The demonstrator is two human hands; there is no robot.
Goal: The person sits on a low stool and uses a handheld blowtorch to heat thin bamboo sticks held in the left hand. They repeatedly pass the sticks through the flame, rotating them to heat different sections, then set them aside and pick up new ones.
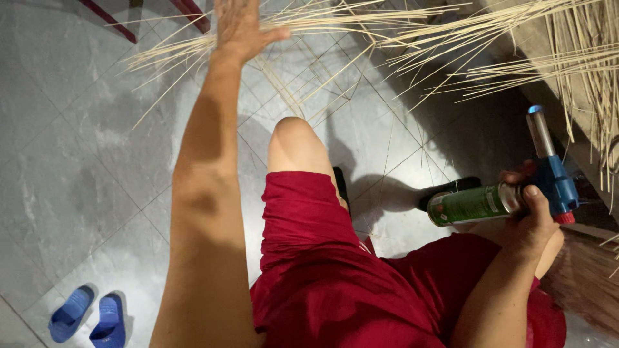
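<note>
Bamboo strips (335, 29) — left hand (240, 29) spread

Left arm stretched far forward, elbow nearly straight, bare forearm in shadow. Left hand (240, 29) open, palm down, fingers spread, thumb out to right. Right arm bent, forearm angled up from lower right. Right hand (534, 209) curled closed in grip, thumb on top, knuckles outward.

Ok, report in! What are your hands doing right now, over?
Left hand open, flat on thin pale sticks. Right hand shut on green gas torch. Nothing between them, over.
</note>
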